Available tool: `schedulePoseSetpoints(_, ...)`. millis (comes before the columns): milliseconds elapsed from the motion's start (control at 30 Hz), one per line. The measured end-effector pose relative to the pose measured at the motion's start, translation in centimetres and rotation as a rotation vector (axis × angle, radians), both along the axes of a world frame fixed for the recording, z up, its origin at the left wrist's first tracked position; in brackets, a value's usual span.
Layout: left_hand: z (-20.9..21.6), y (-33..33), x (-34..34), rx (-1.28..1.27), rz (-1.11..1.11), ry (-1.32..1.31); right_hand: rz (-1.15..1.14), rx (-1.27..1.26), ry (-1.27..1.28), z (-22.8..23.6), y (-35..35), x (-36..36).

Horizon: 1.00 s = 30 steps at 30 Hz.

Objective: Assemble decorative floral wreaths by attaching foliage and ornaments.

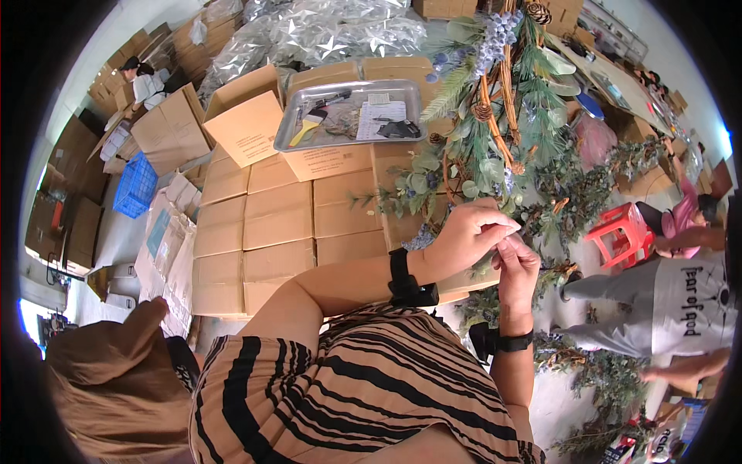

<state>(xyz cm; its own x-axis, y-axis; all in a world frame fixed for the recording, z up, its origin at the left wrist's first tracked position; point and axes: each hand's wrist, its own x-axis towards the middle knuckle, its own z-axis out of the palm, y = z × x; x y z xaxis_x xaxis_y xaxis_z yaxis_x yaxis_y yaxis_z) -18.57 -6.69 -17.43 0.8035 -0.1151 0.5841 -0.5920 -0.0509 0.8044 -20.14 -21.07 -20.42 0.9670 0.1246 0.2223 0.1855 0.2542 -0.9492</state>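
Note:
My left hand (465, 237) and my right hand (519, 271) meet fingertip to fingertip, both closed in a pinch. Whatever lies between the fingers is too small to make out. Just beyond them is an artificial greenery garland (495, 147) with pine needles, round leaves, brown twigs, a pinecone (539, 13) and a cluster of blue berries (498, 39). Some of its leaves and berries show right behind my left hand. Each wrist wears a black strap with a small dark box on it.
Stacked cardboard boxes (278, 213) form the work surface. On them stand a metal tray (421, 100) with a yellow-handled brush (309, 125) and papers, and an open carton (243, 116). A red stool (621, 234), more greenery and a person in grey (657, 305) are at right; a blue crate (135, 185) at left.

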Motion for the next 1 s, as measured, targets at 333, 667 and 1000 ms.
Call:
schedulePoseSetpoints(333,-3.5,8.0,5.1,0.063,0.555,-0.019,-0.021,-0.113,0.043,-0.6,-0.9,0.9)
schedulePoseSetpoints(667,-8.2,12.7,11.7,0.307,0.303,0.365,0.001,-0.143,0.106,-1.9,-0.3,-0.2)
schedulePoseSetpoints(1000,-7.9,13.6,13.0,0.595,0.208,0.29,0.059,-0.187,0.143,-2.7,2.3,-1.2)
